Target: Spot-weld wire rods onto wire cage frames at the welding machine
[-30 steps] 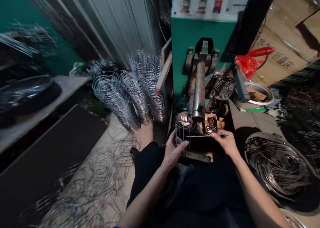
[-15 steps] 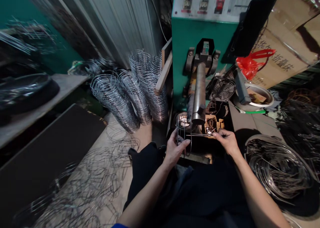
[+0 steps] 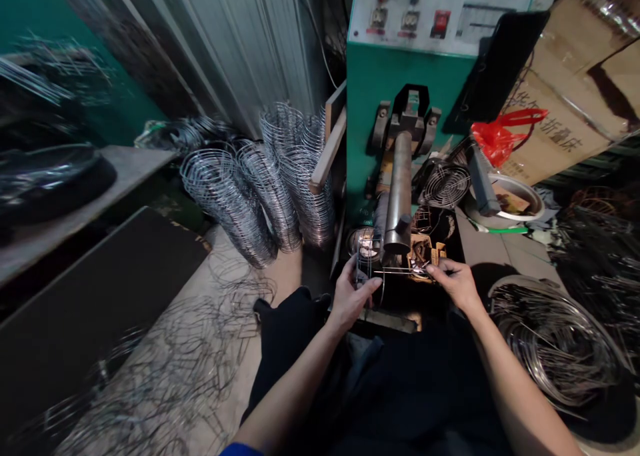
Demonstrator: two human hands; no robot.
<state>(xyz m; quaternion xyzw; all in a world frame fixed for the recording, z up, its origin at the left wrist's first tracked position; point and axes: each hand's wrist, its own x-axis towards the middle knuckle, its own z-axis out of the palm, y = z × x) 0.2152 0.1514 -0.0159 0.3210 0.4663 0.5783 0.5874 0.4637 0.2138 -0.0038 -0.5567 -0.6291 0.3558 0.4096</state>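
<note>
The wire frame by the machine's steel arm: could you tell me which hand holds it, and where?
Both: the left hand grips the wire frame at its round caged end, the right hand pinches the straight wire ends.

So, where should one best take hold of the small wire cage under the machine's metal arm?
Probably by its left end rings, coming from the left, as the left hand does: the wire cage lies crosswise under the metal arm, and the right hand occupies the straight wire on the other side.

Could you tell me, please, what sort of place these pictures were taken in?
Most likely a small metal-wire workshop. A green machine with a switch panel carries a grey steel arm, stacks of shiny round wire cages stand beside it, and loose coils of grey wire lie at the right.
</note>
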